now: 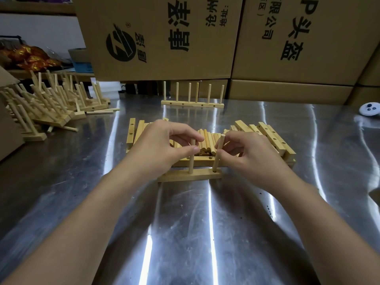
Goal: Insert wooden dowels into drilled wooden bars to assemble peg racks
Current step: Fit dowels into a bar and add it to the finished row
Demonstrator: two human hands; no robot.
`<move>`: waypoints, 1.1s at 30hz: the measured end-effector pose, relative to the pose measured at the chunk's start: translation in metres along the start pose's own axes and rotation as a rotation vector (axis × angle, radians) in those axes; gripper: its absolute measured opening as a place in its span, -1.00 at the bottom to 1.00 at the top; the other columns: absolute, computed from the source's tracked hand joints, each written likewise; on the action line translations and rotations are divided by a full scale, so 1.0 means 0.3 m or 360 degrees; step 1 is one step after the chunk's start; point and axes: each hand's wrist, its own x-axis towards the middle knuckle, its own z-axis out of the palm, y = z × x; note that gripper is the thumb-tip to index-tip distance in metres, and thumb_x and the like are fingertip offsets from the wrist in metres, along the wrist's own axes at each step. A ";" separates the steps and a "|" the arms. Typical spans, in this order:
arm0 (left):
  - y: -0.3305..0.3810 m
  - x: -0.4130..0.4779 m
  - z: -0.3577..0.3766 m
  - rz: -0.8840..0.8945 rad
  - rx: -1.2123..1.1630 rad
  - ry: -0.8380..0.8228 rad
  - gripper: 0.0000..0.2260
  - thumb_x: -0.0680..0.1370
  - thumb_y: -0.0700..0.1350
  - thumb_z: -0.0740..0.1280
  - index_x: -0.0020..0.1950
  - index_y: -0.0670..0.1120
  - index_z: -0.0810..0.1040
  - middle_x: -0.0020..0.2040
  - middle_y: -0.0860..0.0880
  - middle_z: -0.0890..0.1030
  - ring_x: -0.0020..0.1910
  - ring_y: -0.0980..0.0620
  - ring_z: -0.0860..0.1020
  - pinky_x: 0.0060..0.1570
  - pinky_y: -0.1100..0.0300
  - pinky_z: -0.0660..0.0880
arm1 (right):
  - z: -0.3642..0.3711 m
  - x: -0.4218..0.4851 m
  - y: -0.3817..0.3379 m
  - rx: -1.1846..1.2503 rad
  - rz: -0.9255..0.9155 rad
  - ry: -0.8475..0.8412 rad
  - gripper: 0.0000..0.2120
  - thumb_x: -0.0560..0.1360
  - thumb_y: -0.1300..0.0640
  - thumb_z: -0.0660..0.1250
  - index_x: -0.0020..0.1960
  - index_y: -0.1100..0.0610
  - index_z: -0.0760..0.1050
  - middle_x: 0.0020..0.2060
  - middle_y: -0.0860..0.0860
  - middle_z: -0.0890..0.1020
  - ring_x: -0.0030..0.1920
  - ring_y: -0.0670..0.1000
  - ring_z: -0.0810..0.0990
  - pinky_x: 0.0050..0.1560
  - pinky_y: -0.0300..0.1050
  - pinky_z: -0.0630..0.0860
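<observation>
My left hand (164, 148) pinches a dowel (192, 159) between thumb and curled forefinger; that dowel stands upright, its lower end seated in the short drilled bar (185, 175) lying flat on the steel table (185, 233) just in front of me; my right hand (251, 154) pinches a second dowel (218, 155) with thumb and fingertips, the other fingers loosely curled behind it; this dowel leans a little to the right, and its foot sits at a hole near the bar's right end, though I cannot tell how deep it has gone in. The left part of the bar is hidden under my left wrist.

Just behind the bar lies a heap of loose dowels (206, 138), ends towards me, partly covered by both hands; a longer drilled bar (202, 159) lies across the front of the heap; to the right of the heap more drilled bars (274, 138) are stacked at a slant, holes showing, and to the left a few others (133, 136) stand on edge. Farther back a finished peg rack (192, 104) stands alone with six upright pegs; at the far left a pile of assembled racks (51, 103) leans in a jumble, with two stray dowels (102, 111) lying beside it. Printed cardboard boxes (164, 38) wall off the back of the table; a small white object (369, 109) sits at the right edge.
</observation>
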 end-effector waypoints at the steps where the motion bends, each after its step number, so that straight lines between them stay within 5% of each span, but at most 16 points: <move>1: 0.000 0.000 -0.001 -0.0002 -0.0001 0.0001 -0.82 0.52 -0.13 0.59 0.07 0.10 0.78 -0.11 0.17 0.74 -0.03 0.16 0.71 0.03 0.18 0.62 | -0.002 0.001 -0.002 -0.0004 -0.0003 -0.0009 -0.92 0.58 0.08 0.45 -0.06 -0.09 0.65 -0.22 -0.26 0.72 -0.15 -0.22 0.72 -0.12 -0.35 0.61; 7: -0.007 0.003 -0.003 0.0008 -0.0007 -0.0002 -0.81 0.51 -0.13 0.59 0.07 0.10 0.78 -0.13 0.18 0.74 -0.04 0.18 0.70 -0.06 0.36 0.55 | -0.020 -0.002 -0.016 -0.0019 -0.0022 -0.0081 -0.91 0.58 0.10 0.44 -0.08 -0.07 0.66 -0.23 -0.20 0.73 -0.14 -0.19 0.72 -0.09 -0.25 0.64; 12: -0.008 0.006 0.000 0.0012 -0.0032 -0.0016 -0.81 0.50 -0.15 0.60 0.06 0.09 0.78 -0.14 0.18 0.74 -0.04 0.16 0.71 -0.01 0.26 0.60 | -0.017 -0.003 -0.016 0.0070 0.0007 -0.0081 -0.92 0.59 0.12 0.47 -0.04 -0.05 0.67 -0.21 -0.18 0.76 -0.13 -0.17 0.75 0.05 0.01 0.71; 23: -0.014 0.007 -0.001 0.0008 -0.0041 0.0009 -0.80 0.50 -0.14 0.61 0.07 0.11 0.78 -0.12 0.16 0.74 -0.05 0.13 0.72 0.00 0.14 0.63 | -0.031 0.004 -0.014 0.0135 0.0119 -0.0187 -0.89 0.59 0.15 0.47 -0.08 -0.02 0.69 -0.24 -0.13 0.77 -0.13 -0.12 0.77 0.09 0.13 0.69; 28: -0.017 0.009 0.000 0.0009 -0.0047 -0.0011 -0.80 0.51 -0.13 0.60 0.08 0.11 0.78 -0.10 0.14 0.75 -0.04 0.11 0.73 0.06 0.02 0.67 | -0.004 0.000 -0.013 0.0052 0.0104 -0.0138 -0.84 0.58 -0.15 0.42 -0.01 -0.10 0.70 -0.12 -0.18 0.75 -0.03 -0.18 0.71 0.06 -0.03 0.65; 30: -0.021 0.009 -0.001 0.0008 -0.0052 -0.0015 -0.80 0.51 -0.12 0.60 0.08 0.14 0.77 -0.10 0.15 0.75 -0.03 0.11 0.72 0.06 0.02 0.66 | 0.018 0.005 -0.019 0.0421 0.0239 -0.0081 -0.68 0.56 -0.26 0.32 0.06 -0.07 0.70 -0.03 -0.11 0.74 0.06 -0.10 0.70 0.13 0.01 0.58; 33: -0.019 0.010 0.001 -0.0003 -0.0037 -0.0002 -0.80 0.51 -0.11 0.61 0.05 0.17 0.77 -0.11 0.16 0.75 -0.04 0.12 0.72 0.05 0.02 0.66 | 0.064 0.017 -0.044 0.1087 0.0461 0.0042 -0.61 0.56 -0.15 0.21 -0.04 0.09 0.70 -0.10 0.07 0.75 0.02 0.06 0.73 0.17 0.06 0.55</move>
